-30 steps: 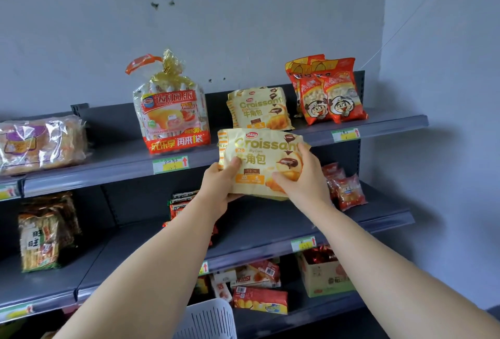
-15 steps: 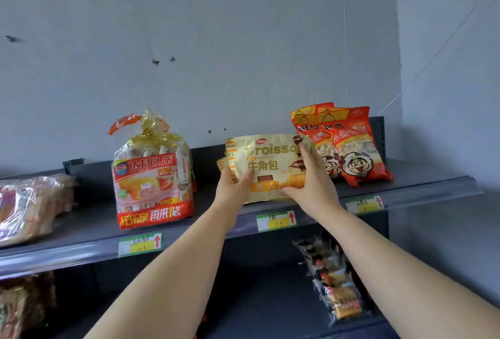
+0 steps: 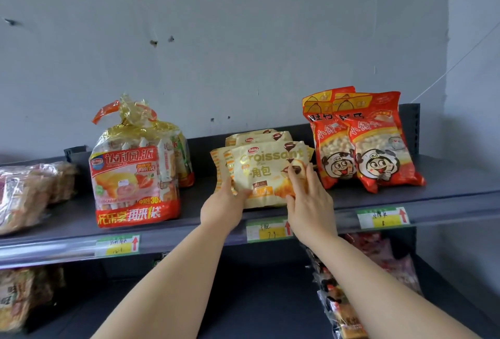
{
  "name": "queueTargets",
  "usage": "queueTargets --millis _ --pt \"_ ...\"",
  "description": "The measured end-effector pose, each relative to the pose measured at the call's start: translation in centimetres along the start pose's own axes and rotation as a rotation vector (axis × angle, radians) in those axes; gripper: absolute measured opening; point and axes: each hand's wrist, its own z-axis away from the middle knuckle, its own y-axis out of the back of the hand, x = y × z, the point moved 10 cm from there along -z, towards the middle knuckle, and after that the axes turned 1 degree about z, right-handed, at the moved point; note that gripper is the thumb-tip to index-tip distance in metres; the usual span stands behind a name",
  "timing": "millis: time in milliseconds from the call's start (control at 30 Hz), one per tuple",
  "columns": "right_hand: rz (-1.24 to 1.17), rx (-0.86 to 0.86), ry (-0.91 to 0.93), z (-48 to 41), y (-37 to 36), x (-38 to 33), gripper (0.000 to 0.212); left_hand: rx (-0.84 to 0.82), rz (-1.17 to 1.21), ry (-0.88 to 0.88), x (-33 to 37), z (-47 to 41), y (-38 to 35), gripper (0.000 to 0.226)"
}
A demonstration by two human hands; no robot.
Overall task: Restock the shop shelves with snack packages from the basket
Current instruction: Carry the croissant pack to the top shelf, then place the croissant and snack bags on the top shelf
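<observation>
A cream croissant pack (image 3: 266,173) stands on the top shelf (image 3: 460,187), leaning on other croissant packs (image 3: 257,137) behind it. My left hand (image 3: 223,207) grips its lower left corner. My right hand (image 3: 308,198) lies on its right side with the fingers spread over the front. The basket is out of view.
A large bag of pies (image 3: 135,171) stands left of the croissants, and two red snack bags (image 3: 362,141) lean to the right. Clear-wrapped bread (image 3: 27,192) lies far left. Price tags (image 3: 267,230) line the shelf edge. More packets (image 3: 341,300) sit on the lower shelf.
Both hands carried the croissant pack up from in front of the shelf edge and set it down on the top shelf against the packs behind. The camera tilted upward and closer.
</observation>
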Motion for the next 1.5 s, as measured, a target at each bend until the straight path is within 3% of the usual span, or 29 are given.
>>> queueTargets --millis 267,467,567,767,1067,1500 --pt "0.023 0.045 0.013 0.7 0.4 -0.2 0.063 0.044 -0.268 -0.059 1.0 1.6 0.3 0.053" --pt "-0.082 0.055 -0.03 0.7 0.9 -0.1 0.062 0.055 -0.087 0.02 -0.1 1.1 0.1 0.056" --pt "-0.122 0.162 0.005 1.4 1.6 -1.8 0.055 0.164 0.026 -0.06 0.2 2.2 1.6 0.047" --pt "-0.187 0.106 0.157 4.0 -0.7 -9.6 0.055 0.181 -0.092 -0.155 -2.8 5.3 4.1 0.039" --pt "-0.308 -0.062 0.183 11.3 -4.3 -26.4 0.054 0.194 -0.301 -0.068 -18.9 12.5 16.8 0.031" --pt "-0.389 -0.234 0.302 19.4 -7.7 -50.6 0.052 0.229 -0.352 0.141 -39.1 22.8 35.1 0.03"
